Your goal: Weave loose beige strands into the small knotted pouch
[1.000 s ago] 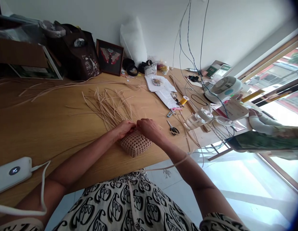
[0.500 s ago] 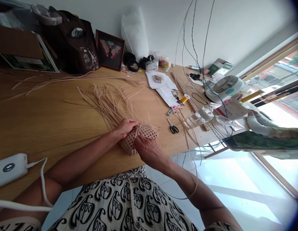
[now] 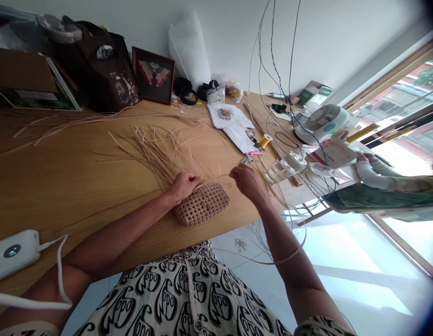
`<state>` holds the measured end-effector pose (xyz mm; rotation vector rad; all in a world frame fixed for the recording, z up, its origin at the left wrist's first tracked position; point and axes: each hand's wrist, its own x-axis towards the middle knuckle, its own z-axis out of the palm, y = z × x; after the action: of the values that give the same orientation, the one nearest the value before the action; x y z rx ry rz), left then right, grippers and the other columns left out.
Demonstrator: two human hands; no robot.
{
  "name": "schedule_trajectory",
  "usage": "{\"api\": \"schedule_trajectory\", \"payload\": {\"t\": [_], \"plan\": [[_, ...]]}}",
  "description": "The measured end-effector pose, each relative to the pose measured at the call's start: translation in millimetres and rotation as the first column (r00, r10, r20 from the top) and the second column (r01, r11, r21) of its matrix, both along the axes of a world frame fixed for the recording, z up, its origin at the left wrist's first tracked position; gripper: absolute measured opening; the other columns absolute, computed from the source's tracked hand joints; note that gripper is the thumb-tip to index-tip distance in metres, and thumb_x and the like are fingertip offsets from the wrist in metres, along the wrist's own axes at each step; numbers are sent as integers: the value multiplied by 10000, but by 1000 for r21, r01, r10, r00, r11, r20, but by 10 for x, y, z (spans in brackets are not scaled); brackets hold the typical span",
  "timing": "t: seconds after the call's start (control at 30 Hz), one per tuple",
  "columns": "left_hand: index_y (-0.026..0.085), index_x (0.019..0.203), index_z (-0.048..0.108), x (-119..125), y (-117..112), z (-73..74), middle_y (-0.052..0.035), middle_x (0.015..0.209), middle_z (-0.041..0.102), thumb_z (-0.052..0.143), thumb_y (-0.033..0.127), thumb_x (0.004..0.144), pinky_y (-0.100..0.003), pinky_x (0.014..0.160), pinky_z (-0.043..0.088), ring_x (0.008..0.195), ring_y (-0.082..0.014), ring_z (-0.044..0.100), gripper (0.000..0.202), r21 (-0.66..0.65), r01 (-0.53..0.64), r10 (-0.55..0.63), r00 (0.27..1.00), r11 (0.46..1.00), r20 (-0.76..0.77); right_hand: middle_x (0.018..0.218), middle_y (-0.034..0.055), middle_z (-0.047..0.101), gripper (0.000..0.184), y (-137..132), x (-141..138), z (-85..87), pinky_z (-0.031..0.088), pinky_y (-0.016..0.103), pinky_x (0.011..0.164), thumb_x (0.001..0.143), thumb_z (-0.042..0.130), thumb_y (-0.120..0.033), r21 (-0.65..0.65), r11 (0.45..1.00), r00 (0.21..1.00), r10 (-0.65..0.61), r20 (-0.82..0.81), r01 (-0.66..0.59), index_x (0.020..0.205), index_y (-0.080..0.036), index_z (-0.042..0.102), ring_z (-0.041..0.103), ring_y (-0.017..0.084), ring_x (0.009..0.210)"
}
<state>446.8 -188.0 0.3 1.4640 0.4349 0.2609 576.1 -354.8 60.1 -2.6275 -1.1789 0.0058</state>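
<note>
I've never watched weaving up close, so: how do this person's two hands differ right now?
The left hand rests on the woven piece, fingers curled at its edge; the right hand is clear of it. The left hand holds the piece itself; the right hand pinches a thin strip running back to it. Both work the same weave.

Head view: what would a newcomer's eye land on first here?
The tan woven piece at the near edge of the wooden table, gripped by the left hand while the right hand pinches a thin strip leading from it. Behind them, loose strips fan across the tabletop.
</note>
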Motion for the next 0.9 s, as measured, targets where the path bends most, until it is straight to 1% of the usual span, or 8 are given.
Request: {"api": "schedule_trajectory", "payload": {"t": [0.07,0.13,0.2,0.27,0.33,0.47,0.63,0.9], "plan": [[123,615,666,0,1,0,15,565,579,626,350,654,-215,532,347,536,-93,464,235,33,2,-2,1000,999,6,771,90,554,172,-84,104,26,284,278,600,829,511,-134,8,997,997,-82,13,82,739,-139,657,496,161,709],[121,608,661,0,-7,6,21,552,562,619,338,663,-214,533,337,532,-87,446,228,44,15,-15,1000,999,-7,820,103,571,180,-51,107,56,301,276,624,835,488,-126,44,996,997,-81,3,81,822,-129,667,500,162,733],[118,616,657,-1,-24,14,27,541,548,620,331,665,-213,519,322,521,-80,428,222,32,31,-30,999,999,-29,908,82,598,213,118,20,66,334,253,664,865,463,-180,89,996,999,-15,-35,18,946,-152,657,511,142,760],[117,630,652,-5,-44,24,28,539,546,628,342,662,-214,505,311,513,-79,421,229,9,40,-39,998,999,-45,759,21,607,224,370,-93,48,348,216,621,862,486,-283,98,991,985,103,-137,-90,828,-163,672,503,108,667],[119,632,642,-13,-57,35,28,533,540,643,366,655,-218,495,302,501,-78,414,248,0,38,-38,997,999,-60,653,-10,571,244,617,-175,12,334,202,558,832,513,-324,152,964,883,262,-389,-219,798,-135,664,464,89,593],[123,603,610,-27,-49,59,36,491,502,679,403,631,-224,477,278,465,-70,384,290,-17,36,-37,995,999,-97,610,-37,524,196,870,-202,-54,317,185,519,746,574,-296,245,955,755,283,-592,-165,744,-105,621,421,63,556],[121,588,595,-16,-25,57,29,497,529,741,421,550,-221,493,311,475,-69,412,336,-139,107,-121,988,984,-97,577,-48,490,168,905,-195,-81,304,191,506,706,572,-273,303,945,684,304,-663,-125,685,-107,584,398,60,545],[125,563,580,-8,-50,53,29,499,532,766,372,502,-229,508,310,480,-74,418,316,-202,150,-170,982,968,-87,548,-54,463,103,1085,-254,-177,299,198,486,705,565,-207,339,935,657,323,-682,-108,661,-114,554,386,61,514]]}}
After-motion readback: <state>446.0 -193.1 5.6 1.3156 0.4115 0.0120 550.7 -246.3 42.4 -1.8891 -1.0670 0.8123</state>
